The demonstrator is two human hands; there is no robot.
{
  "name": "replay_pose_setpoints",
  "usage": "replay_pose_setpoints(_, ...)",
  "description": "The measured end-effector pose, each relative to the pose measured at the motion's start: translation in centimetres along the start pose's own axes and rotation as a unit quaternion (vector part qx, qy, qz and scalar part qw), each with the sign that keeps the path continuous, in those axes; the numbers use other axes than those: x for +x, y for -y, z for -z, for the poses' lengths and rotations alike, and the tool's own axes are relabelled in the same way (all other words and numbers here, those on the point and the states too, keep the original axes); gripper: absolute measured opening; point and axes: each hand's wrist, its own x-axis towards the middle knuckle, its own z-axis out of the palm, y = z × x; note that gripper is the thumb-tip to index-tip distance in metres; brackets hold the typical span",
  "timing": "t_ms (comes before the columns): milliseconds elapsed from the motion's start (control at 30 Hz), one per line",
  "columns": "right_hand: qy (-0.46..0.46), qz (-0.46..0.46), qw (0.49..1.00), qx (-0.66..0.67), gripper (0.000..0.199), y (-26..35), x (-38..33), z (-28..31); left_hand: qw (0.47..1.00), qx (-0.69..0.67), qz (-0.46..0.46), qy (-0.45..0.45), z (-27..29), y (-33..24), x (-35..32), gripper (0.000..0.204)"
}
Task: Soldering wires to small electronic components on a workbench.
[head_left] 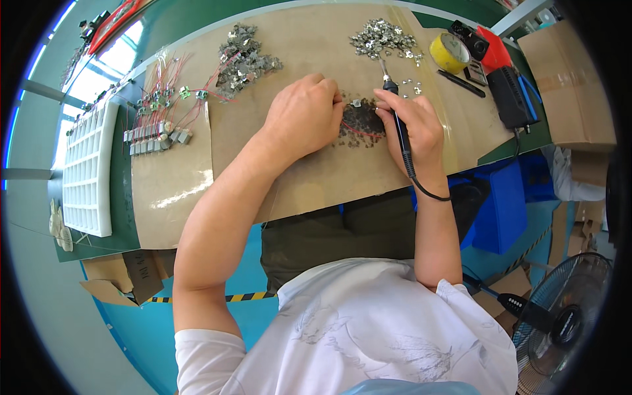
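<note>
My right hand (418, 125) grips a corded black soldering iron (401, 135). Its thin metal tip points away from me, toward a heap of small silvery metal parts (382, 38). My left hand (306, 112) is closed, fingers pinched and turned inward, so whatever they hold is hidden. A thin red wire (361, 131) runs from beside those fingers across a dark pile of tiny parts (363, 118) between my hands. One small silvery piece (356, 103) sits at the far edge of that pile.
Left lie motors with red wires (158, 138), a grey parts heap (243, 59) and a white compartment tray (91, 168). Right are yellow tape (449, 52), a black pen (461, 83), a black power box (512, 99) and a cardboard box (566, 82). A fan (566, 326) stands lower right.
</note>
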Motion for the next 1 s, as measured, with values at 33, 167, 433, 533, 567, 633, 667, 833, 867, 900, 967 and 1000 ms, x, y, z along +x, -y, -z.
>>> replay_pose_setpoints(33,0.0,0.0,1.0,0.003,0.041,0.0,0.2,0.0,1.0,-0.004,0.004,-0.006,0.2,0.0,0.0,0.013)
replay_pose_setpoints(167,0.001,0.0,1.0,0.001,0.041,0.0,0.1,0.0,1.0,-0.004,0.023,-0.01,0.7,0.5,0.1,0.012)
replay_pose_setpoints(433,-0.003,0.0,1.0,0.002,0.039,0.0,0.0,0.0,0.993,0.097,0.05,-0.049,2.0,2.2,0.6,0.014)
replay_pose_setpoints(533,-0.016,0.015,0.999,0.025,0.035,-0.1,0.2,-0.3,0.99,0.113,0.038,-0.071,2.1,1.7,0.7,0.019)
replay_pose_setpoints(567,-0.018,0.015,0.999,0.023,0.035,0.0,0.1,-0.2,0.989,0.108,0.029,-0.093,2.2,1.5,0.7,0.021)
replay_pose_setpoints(633,0.008,-0.004,1.0,0.005,0.036,0.0,0.1,0.1,0.989,0.063,0.012,-0.135,1.8,1.0,0.7,0.022)
replay_pose_setpoints(667,0.006,-0.002,1.0,0.003,0.036,-0.2,0.1,0.0,0.984,0.018,-0.004,-0.176,1.7,0.6,0.8,0.023)
replay_pose_setpoints(833,0.006,0.002,1.0,0.025,0.034,-0.2,0.4,-0.1,0.975,-0.142,0.018,-0.172,1.4,-1.0,0.9,0.017)
replay_pose_setpoints(867,0.005,0.003,1.0,0.027,0.034,-0.1,0.3,-0.1,0.971,-0.16,0.003,-0.18,1.3,-0.8,0.9,0.015)
replay_pose_setpoints(900,0.012,0.001,0.999,0.031,0.034,0.0,0.1,0.0,0.971,-0.158,0.003,-0.181,1.1,-0.5,0.8,0.015)
replay_pose_setpoints(967,0.021,0.0,0.999,0.034,0.033,-0.1,0.1,0.1,0.973,-0.158,-0.026,-0.165,0.7,-0.1,0.7,0.012)
replay_pose_setpoints(1000,0.021,0.01,0.999,0.04,0.033,-0.1,0.4,0.1,0.973,-0.158,-0.025,-0.166,0.7,0.0,0.7,0.012)
